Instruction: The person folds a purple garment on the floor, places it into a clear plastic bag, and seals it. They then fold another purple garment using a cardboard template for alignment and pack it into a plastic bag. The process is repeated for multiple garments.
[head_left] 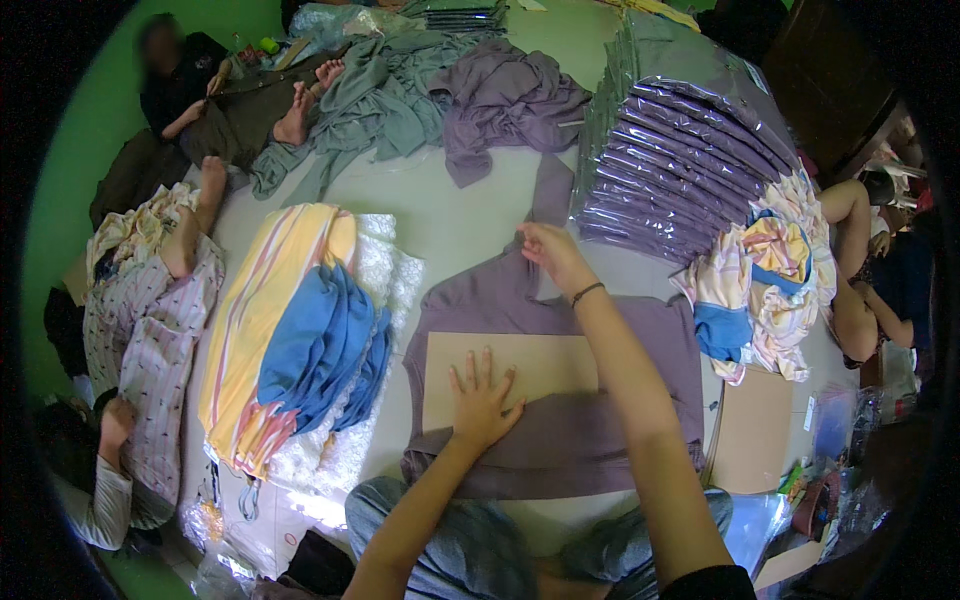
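Far left, a person in a patterned shirt [150,340] lies on the floor [450,215], face out of view, with only bare feet and legs of other people showing above. Moving in, a stack of striped yellow cloth [255,300] with blue garments [320,345] on top sits on a white lacy sheet [385,270]. Now the centre: a purple garment [560,440] is spread flat on the floor right in front of the wearer's crossed knees, with a tan cardboard sheet [540,365] laid across its middle. The left hand [482,395] is flat, fingers spread, pressing down on the cardboard and gripping nothing. The right hand [552,252] reaches to the top of the garment and pinches the fabric near the neckline or a strap. It looks like a folding step, the board serving as a template; the next move would likely call for the board held steady while the pinched part is drawn over it squarely. Right of that, 1 fanned row of bagged purple garments [680,165] overlaps a heap of pastel striped cloth [770,270]. Hard to read: the right forearm hides part of the garment, the clutter at lower right is unclear, and the dark fisheye rim swallows the corners.
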